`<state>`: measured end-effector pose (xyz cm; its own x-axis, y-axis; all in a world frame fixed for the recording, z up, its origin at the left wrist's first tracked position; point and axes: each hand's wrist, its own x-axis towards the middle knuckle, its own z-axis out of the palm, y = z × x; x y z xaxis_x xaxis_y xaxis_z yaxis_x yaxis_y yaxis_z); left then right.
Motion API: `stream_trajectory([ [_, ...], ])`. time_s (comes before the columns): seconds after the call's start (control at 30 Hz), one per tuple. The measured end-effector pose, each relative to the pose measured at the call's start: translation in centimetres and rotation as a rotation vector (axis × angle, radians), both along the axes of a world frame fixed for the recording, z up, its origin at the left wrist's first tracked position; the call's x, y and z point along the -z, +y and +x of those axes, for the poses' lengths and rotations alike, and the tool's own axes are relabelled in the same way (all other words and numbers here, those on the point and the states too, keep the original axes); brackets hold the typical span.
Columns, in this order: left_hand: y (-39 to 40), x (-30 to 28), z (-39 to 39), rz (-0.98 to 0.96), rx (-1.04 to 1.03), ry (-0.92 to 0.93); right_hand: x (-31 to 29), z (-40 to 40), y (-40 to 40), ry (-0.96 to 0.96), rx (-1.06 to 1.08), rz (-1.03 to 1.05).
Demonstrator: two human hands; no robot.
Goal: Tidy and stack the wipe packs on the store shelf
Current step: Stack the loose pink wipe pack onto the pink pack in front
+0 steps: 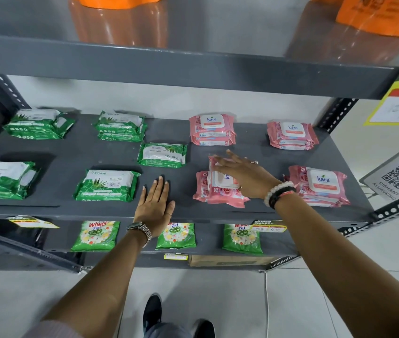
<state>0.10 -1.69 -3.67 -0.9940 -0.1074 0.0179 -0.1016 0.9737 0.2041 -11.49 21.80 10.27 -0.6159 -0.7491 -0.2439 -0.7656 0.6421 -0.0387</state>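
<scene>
A dark grey store shelf (76, 152) fills my view, with a second tier below it. My right grip (242, 174) is clasped on a pink wipe pack (222, 184), fingers over its white lid and thumb under its near edge; the pack is tilted, resting on another pink pack (199, 185) beneath it. Just right of that grip sits a pink stack (320, 185); beyond it, at the back, two more pink stacks (211, 129) and (292, 135). My left grip (155, 206) lies flat and spread wide on bare shelf, holding nothing. Just left of it lies a green wipe pack (107, 185); a single green pack (161, 154) sits beyond its fingertips. Green detergent pouches (96, 236) line the tier below.
</scene>
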Motion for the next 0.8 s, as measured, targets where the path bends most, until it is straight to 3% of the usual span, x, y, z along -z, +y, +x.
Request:
stream_trajectory([
  [0.4, -0.1, 0.1, -0.1, -0.006, 0.002, -0.015, 0.8, 1.7, -1.3, 0.088, 0.392, -0.184],
  [0.8, -0.2, 0.1, 0.0, 0.005, 0.018, -0.019, 1.0, 2.9, -0.7, 0.071, 0.425, -0.188],
])
